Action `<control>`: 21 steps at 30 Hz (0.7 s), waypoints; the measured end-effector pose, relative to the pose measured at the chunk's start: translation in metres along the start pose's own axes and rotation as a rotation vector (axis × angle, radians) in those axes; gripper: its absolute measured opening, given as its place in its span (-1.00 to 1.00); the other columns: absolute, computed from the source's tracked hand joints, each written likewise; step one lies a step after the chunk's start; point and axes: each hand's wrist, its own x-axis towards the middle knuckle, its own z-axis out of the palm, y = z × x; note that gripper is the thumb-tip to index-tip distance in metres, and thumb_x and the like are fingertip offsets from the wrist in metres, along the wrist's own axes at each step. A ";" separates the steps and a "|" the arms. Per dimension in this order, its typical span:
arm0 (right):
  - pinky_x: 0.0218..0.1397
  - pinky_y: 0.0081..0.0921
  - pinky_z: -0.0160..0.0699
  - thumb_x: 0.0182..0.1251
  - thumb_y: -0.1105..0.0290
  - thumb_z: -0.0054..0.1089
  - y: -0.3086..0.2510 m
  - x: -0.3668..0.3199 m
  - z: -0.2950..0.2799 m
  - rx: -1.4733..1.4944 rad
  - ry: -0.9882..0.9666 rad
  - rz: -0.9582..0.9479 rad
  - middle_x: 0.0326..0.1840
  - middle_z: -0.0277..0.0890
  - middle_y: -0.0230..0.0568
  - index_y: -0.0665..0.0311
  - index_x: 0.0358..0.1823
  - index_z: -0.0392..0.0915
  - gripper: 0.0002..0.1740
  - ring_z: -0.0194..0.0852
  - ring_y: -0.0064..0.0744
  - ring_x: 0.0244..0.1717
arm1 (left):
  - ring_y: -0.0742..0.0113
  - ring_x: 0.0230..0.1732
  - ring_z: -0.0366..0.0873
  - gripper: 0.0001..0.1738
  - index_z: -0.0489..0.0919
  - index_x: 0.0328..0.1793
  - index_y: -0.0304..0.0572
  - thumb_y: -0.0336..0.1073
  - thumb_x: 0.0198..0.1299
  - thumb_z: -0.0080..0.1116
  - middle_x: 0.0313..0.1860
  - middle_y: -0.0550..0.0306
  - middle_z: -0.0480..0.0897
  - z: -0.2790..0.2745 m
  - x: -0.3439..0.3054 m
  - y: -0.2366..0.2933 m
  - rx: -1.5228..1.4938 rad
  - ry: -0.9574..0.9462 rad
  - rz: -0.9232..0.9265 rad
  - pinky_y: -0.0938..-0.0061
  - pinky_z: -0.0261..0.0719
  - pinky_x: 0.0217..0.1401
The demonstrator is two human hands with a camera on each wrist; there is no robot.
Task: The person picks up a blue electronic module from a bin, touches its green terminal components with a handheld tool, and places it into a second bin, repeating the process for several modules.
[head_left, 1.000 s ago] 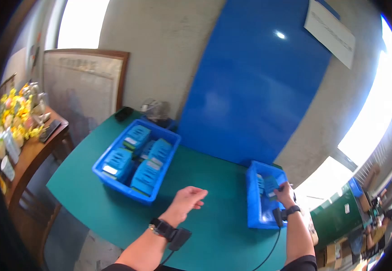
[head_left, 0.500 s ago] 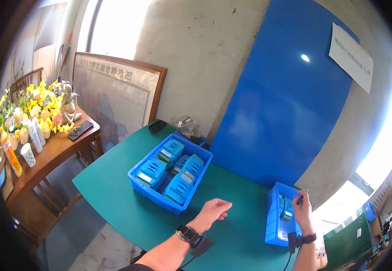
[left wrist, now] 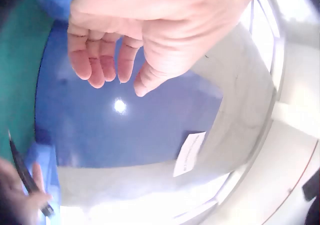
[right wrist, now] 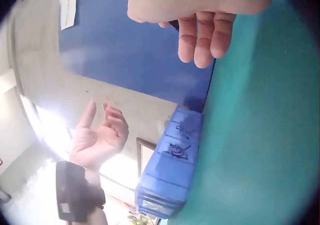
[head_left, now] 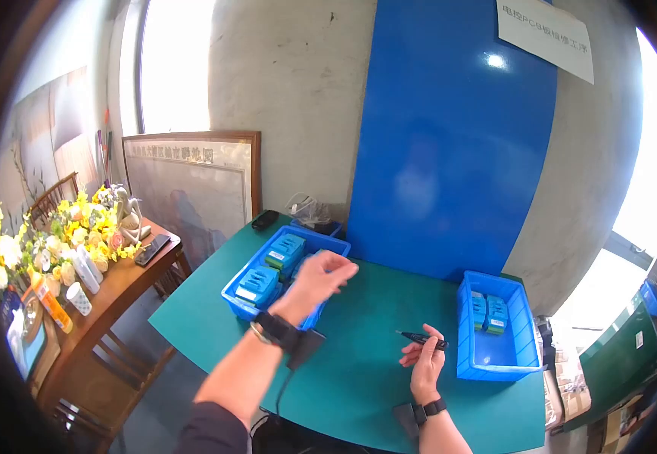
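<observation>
At far left, my head view takes in flowers [head_left: 86,231] on a wooden table [head_left: 128,276]. On the green tabletop [head_left: 366,386], the left crate [head_left: 239,303] sits toward the back left edge with blue blocks [head_left: 259,286] inside; my left hand [head_left: 316,286] hides some of them. Whether it touches any, I can't tell from there. The left wrist view shows its fingers loosely bent, thumb apart, gripping nothing. Only the right wrist view gives me the dark markings [right wrist: 179,151] on that crate's outer wall, too blurred to read.

Further right, my right hand [head_left: 425,365] grasps a black pen [head_left: 423,340], tip pointing left, above the tabletop. The left wrist view cuts that hand off at its edge; the right wrist view shows just a dark sliver of pen. Beside it, near the right edge, the right crate [head_left: 506,357] holds more blocks [head_left: 495,312], seen clearly only from my head.
</observation>
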 end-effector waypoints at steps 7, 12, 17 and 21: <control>-0.65 -0.68 0.37 0.55 0.10 -0.14 0.003 0.001 -0.001 0.057 -0.028 0.070 -0.54 0.50 -0.32 0.32 0.01 0.44 -0.60 0.40 -0.64 -0.65 | 0.04 -0.14 0.63 -0.23 0.56 0.03 -0.48 0.15 -0.02 0.38 -0.15 -0.18 0.65 -0.073 0.008 -0.028 0.983 -0.063 -0.269 0.35 0.56 -0.16; -0.60 -0.69 0.45 0.36 0.35 0.22 -0.002 -0.003 0.004 -0.003 0.022 -0.006 -0.51 0.55 -0.36 0.31 -0.22 0.55 -0.85 0.50 -0.70 -0.55 | 0.28 -0.32 0.60 -0.23 0.52 0.12 -0.49 0.07 -0.01 0.44 -0.20 -0.05 0.64 -0.067 0.003 -0.029 0.873 -0.157 -0.438 0.46 0.51 -0.37; -0.57 -0.71 0.41 0.29 0.42 0.26 0.005 -0.003 0.002 -0.091 0.047 -0.140 -0.56 0.52 -0.43 0.28 -0.21 0.55 -0.88 0.46 -0.72 -0.58 | 0.35 -0.26 0.63 -0.39 0.55 0.08 -0.45 -0.11 0.03 0.45 -0.17 0.00 0.66 -0.076 -0.004 -0.006 0.504 0.079 -0.276 0.47 0.57 -0.35; -0.53 -0.72 0.36 0.20 0.49 0.30 0.002 -0.006 0.007 -0.085 0.131 -0.208 -0.56 0.50 -0.44 0.27 -0.22 0.53 -0.84 0.38 -0.73 -0.61 | 0.39 -0.18 0.66 -0.57 0.55 0.03 -0.35 -0.20 0.15 0.33 -0.14 0.12 0.63 -0.041 -0.022 0.001 -0.302 0.248 -0.181 0.55 0.61 -0.32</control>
